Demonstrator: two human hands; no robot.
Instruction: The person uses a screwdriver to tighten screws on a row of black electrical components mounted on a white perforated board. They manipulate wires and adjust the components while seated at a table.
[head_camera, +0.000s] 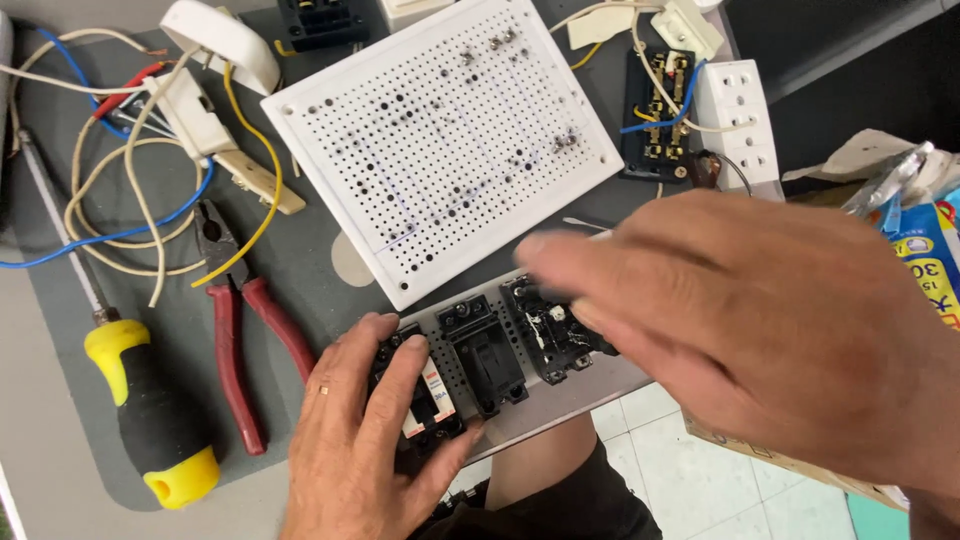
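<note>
Bare hands (370, 450), dark shorts (570, 505)

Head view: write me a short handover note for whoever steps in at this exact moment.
Left hand: grip pressing on the leftmost black switch module on the grey perforated strip at the table edge.
Right hand: blurred, fingers over the rightmost module; whether it grips is unclear.
Middle module sits untouched between them.
Done: three modules sit in a row on the strip.
Left: white perforated board behind carries only a few small fittings; red-handled pliers and yellow-black screwdriver lie unused at left.
</note>
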